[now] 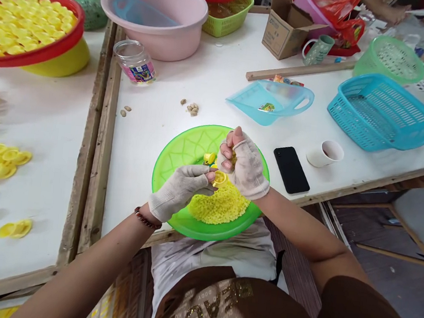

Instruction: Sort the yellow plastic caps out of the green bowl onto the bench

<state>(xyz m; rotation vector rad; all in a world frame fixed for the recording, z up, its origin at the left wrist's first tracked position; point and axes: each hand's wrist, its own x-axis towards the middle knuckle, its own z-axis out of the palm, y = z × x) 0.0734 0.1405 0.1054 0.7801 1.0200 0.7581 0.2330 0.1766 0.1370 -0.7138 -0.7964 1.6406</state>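
Two yellow plastic caps (219, 179) were seen in the head view above a green plastic plate (161, 174); they seemed light and stiff, best taken by the rim. Fingers of the left hand (181, 191) were pressed together on one cap. Fingers of the right hand (247, 166) were curled together; their hold could not be told. Small yellow pieces (219, 204) were piled at six o'clock.

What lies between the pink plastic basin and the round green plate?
A cluster of tan nut shells on the white table, between the pink plastic basin and green plastic plate, head view.
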